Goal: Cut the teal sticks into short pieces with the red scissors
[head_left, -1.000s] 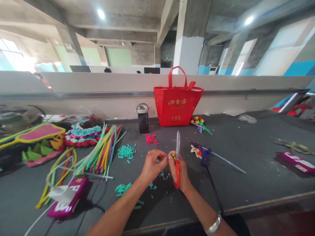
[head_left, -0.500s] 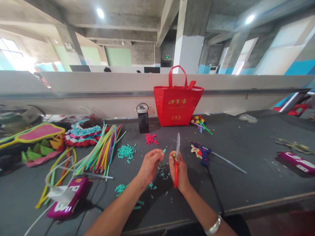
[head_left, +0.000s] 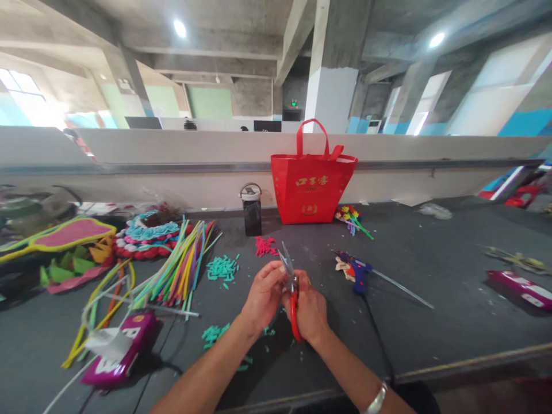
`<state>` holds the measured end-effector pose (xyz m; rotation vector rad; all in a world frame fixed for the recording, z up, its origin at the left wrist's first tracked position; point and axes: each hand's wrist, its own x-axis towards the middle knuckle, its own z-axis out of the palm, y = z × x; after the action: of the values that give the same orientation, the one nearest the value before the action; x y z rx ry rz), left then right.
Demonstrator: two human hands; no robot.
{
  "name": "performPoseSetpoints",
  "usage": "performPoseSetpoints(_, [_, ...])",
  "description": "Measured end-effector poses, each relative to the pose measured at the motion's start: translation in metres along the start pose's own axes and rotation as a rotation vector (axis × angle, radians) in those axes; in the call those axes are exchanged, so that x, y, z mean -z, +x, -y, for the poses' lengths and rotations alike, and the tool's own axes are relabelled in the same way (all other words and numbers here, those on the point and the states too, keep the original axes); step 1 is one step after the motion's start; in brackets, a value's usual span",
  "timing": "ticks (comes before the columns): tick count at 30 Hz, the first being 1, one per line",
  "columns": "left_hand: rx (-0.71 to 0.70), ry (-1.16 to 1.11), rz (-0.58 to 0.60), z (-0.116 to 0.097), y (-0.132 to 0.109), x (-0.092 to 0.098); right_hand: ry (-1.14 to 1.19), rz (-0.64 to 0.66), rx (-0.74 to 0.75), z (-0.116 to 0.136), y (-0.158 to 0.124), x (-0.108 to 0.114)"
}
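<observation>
My left hand (head_left: 266, 292) is closed in a pinch, thumb against fingertips. Half a second ago a small teal piece showed at these fingertips; now the scissors hide it. My right hand (head_left: 308, 302) is wrapped round red-handled scissors (head_left: 295, 310), whose blades stand slightly apart, pointing up and away beside the left fingertips. Beyond the left hand lies a pile of short teal pieces (head_left: 222, 268). A second teal pile (head_left: 214, 334) is by the left forearm, partly hidden by it. Short pink-red pieces (head_left: 265, 246) are heaped just past the hands.
A red bag (head_left: 314, 192) and a black bottle (head_left: 252, 213) stand at the back. To the right lies a blue glue gun (head_left: 357, 276) with a cord. On the left are a bundle of colourful stems (head_left: 185, 264) and a purple tissue pack (head_left: 125, 351).
My right hand and the scissors have moved left, bringing the blades to the left fingertips. The blades have parted slightly. My left hand stays nearly in place.
</observation>
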<state>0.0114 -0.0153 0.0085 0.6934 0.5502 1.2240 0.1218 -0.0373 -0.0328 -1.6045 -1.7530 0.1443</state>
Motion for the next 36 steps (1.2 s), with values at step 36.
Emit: performPoseSetpoints(36, [-0.098, 0.105, -0.011, 0.0014, -0.0018, -0.0001, -0.132, 0.030, -0.023, 0.0018, -0.0020, 0.0029])
